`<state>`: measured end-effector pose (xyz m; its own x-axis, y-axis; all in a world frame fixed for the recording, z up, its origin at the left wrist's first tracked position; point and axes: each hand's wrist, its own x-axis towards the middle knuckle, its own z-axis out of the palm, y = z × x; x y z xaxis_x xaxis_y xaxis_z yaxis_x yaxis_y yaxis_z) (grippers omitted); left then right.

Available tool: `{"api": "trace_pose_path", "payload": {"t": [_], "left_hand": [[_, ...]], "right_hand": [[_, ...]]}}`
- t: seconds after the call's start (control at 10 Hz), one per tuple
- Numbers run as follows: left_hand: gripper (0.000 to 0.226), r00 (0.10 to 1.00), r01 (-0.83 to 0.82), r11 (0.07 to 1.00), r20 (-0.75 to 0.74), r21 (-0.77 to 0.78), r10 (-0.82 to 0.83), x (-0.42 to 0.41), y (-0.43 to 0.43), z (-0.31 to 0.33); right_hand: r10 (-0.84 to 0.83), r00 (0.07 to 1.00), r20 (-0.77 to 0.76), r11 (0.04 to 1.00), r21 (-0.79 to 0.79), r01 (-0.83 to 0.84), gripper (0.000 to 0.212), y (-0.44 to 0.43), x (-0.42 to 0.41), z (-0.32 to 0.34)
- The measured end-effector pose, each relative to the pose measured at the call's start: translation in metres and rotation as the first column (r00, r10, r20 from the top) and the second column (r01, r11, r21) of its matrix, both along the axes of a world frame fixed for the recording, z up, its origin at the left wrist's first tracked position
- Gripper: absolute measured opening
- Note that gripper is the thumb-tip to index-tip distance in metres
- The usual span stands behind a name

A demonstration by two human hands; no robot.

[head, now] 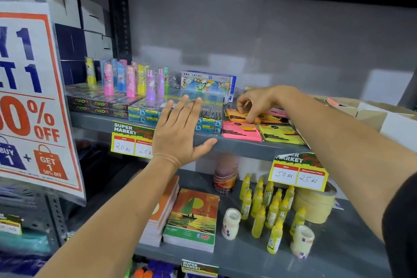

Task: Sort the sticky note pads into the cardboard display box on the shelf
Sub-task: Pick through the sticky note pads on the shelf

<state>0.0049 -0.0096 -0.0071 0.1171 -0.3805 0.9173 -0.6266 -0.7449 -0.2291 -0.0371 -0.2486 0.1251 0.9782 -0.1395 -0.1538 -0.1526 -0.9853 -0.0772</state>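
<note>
Sticky note pads lie on the upper shelf [237, 149]: a pink pad [240, 134] at the front, a yellow pad [281, 135] to its right, an orange pad [235, 115] behind them. My right hand [259, 102] reaches over the orange pad, fingertips pinching its top edge. Open and flat, my left hand [180, 133] hovers at the shelf's front edge, in front of clear-wrapped pen packs [209, 117]. The cardboard display box [370, 115] stands at the right end of the shelf, partly behind my right forearm.
Neon boxes [97, 105], small colourful bottles [129, 81] and an oil pastel box [207, 84] fill the shelf's left and back. The lower shelf holds notebooks [194, 216], yellow glue bottles [268, 205] and tape rolls [316, 203]. A large sale poster [33, 97] hangs left.
</note>
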Motion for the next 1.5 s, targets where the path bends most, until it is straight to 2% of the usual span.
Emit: {"api": "trace_pose_path", "payload": {"t": [0.3,0.4,0.5,0.6,0.7,0.8,1.0,1.1,1.4,1.5], "left_hand": [[0.087,1.0,-0.01,1.0,-0.023,0.01,0.01,-0.002,0.001,0.002],[0.085,1.0,-0.005,1.0,-0.013,0.003,0.005,-0.002,0.0,0.001],[0.085,1.0,-0.004,1.0,-0.009,0.002,0.004,-0.002,0.0,0.001],[0.084,1.0,-0.001,1.0,0.002,0.002,0.001,-0.002,0.0,0.001],[0.085,1.0,-0.005,1.0,-0.001,0.003,0.005,-0.001,0.0,0.001],[0.086,1.0,-0.009,1.0,-0.013,0.008,0.009,-0.001,0.001,0.001],[0.088,1.0,-0.005,1.0,-0.015,0.013,0.005,0.0,-0.001,0.0],[0.087,1.0,-0.004,1.0,-0.007,0.011,0.004,0.001,0.0,0.001],[0.085,1.0,-0.003,1.0,-0.012,0.006,0.003,-0.001,0.0,0.001],[0.085,1.0,-0.001,1.0,-0.022,0.011,0.001,-0.001,0.0,0.0]], "right_hand": [[0.035,0.998,0.057,0.995,0.095,-0.04,0.026,0.001,-0.001,-0.001],[0.035,0.989,0.144,0.973,0.22,-0.067,0.025,0.001,-0.005,0.001],[-0.104,0.919,0.381,0.98,0.198,0.029,0.034,0.002,0.0,0.009],[-0.271,0.839,0.472,0.943,-0.045,0.33,0.046,0.002,0.004,0.015],[-0.411,0.822,0.394,0.852,-0.156,0.5,0.047,0.002,0.001,0.014],[-0.464,0.816,0.344,0.821,-0.178,0.542,0.043,0.001,-0.002,0.004],[-0.465,0.853,0.236,0.818,-0.253,0.516,0.016,-0.003,-0.004,-0.008],[-0.455,0.867,0.205,0.826,-0.267,0.497,0.017,-0.002,-0.004,-0.006],[-0.456,0.863,0.219,0.832,-0.239,0.5,0.041,-0.001,-0.003,-0.007],[-0.46,0.873,0.161,0.845,-0.222,0.486,0.044,-0.003,-0.003,-0.006]]}}
